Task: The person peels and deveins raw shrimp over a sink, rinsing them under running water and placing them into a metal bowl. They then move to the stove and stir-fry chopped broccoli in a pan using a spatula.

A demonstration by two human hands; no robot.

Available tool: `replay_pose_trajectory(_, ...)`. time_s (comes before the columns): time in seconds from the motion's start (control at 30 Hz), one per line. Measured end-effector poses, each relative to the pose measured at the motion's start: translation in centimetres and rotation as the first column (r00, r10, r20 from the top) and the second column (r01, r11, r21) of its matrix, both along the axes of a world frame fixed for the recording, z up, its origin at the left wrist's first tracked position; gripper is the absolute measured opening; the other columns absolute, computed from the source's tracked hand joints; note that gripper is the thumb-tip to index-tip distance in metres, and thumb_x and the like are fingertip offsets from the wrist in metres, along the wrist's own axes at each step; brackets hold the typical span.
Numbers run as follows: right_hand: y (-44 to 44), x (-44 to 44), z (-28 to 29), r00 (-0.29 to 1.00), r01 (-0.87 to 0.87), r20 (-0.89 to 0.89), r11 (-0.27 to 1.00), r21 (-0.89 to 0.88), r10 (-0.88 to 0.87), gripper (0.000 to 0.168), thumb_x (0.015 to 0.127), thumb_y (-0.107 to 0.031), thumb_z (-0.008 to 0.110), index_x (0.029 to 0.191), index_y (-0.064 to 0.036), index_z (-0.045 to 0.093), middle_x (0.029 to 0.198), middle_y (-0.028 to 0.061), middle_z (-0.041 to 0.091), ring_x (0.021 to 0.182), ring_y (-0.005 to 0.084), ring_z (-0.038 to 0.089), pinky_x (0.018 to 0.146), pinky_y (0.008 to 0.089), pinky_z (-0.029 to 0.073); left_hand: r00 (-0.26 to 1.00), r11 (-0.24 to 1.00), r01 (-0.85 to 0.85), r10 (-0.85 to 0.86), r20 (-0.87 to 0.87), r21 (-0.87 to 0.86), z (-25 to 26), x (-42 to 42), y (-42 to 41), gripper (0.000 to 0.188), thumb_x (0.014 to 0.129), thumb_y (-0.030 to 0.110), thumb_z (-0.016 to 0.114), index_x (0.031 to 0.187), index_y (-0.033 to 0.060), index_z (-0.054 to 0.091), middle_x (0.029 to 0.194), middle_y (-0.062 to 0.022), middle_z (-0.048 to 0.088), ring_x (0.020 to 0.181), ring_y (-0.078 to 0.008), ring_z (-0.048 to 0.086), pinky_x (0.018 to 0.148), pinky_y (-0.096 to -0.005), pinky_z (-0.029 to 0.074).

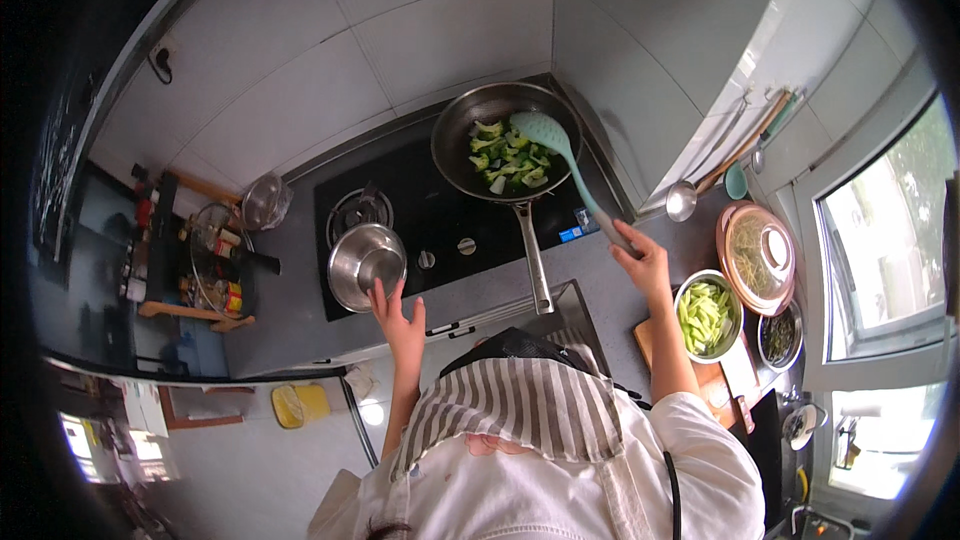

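Note:
Chopped broccoli (510,157) lies in a dark frying pan (457,154) on the back right of the black gas hob (439,202). My right hand (643,262) is closed round the handle of a pale green slotted turner (546,132), its head over the broccoli. The pan's metal handle (535,259) points towards me, untouched. At the left of the hob a steel bowl (346,270) sits near the round burner; nothing shows in it. My left hand (397,315) is at the bowl's near right edge, fingers spread; whether they touch it is unclear.
To the right stand a bowl of sliced green vegetable (705,315), a lidded pink pot (756,259) and a bowl of dark food (780,337). A knife (742,414) lies on a wooden cutting board (709,382). A ladle (681,201) hangs nearby; a seasoning rack (195,311) stands left.

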State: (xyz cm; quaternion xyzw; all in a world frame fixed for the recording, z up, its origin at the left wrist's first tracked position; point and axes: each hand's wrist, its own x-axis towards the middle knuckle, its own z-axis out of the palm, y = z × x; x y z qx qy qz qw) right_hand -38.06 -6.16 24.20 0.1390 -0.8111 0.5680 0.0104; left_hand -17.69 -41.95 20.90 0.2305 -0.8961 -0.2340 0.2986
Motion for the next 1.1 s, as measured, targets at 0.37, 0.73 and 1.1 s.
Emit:
replay_pose_trajectory(0.37, 1.4, 12.0, -6.3, 0.935, 0.334, -0.109, 0.941, -0.054, -0.338, 0.036, 0.075, -0.007, 0.070, 0.110, -0.006, 0.064, 0.093, 0.0087, 0.064, 0.083, 0.0177, 0.062, 0.074, 0.0263, 0.048, 0.970, 0.972, 0.234, -0.234, 0.071, 0.004, 2.2, -2.7, -0.2, 0.043, 0.079, 0.015, 0.066, 0.121, 0.0115, 0.056, 0.146, -0.0168, 0.028, 0.135, -0.0406, 0.022, 0.108, -0.0485, 0.023)
replay_pose_trajectory(0.73, 6.8, 20.9, -12.8, 0.761, 0.646, -0.539, 0.488, 0.587, -0.360, 0.039, 0.067, -0.009, 0.064, 0.106, -0.012, 0.063, 0.099, 0.0040, 0.061, 0.091, 0.0263, 0.055, 0.077, 0.0373, 0.048, 0.747, 0.746, 0.664, -0.665, 0.016, 0.044, 3.0, -3.0, 3.4, 0.035, 0.082, 0.007, 0.061, 0.117, 0.0064, 0.059, 0.142, -0.0174, 0.035, 0.133, -0.0367, 0.029, 0.107, -0.0440, 0.027)
replay_pose_trajectory(1.1, 7.1, 33.0, -11.3, 0.803, 0.571, -0.348, 0.458, 0.682, -0.483, 0.047, 0.069, -0.009, 0.060, 0.116, -0.012, 0.058, 0.137, 0.0129, 0.040, 0.122, 0.0327, 0.040, 0.098, 0.0434, 0.039, 0.376, 0.373, 0.924, -0.927, -0.017, 0.079, 3.9, 1.3, 16.6, 0.034, 0.082, -0.001, 0.055, 0.116, 0.0009, 0.057, 0.142, -0.0169, 0.035, 0.135, -0.0343, 0.028, 0.103, -0.0434, 0.036)
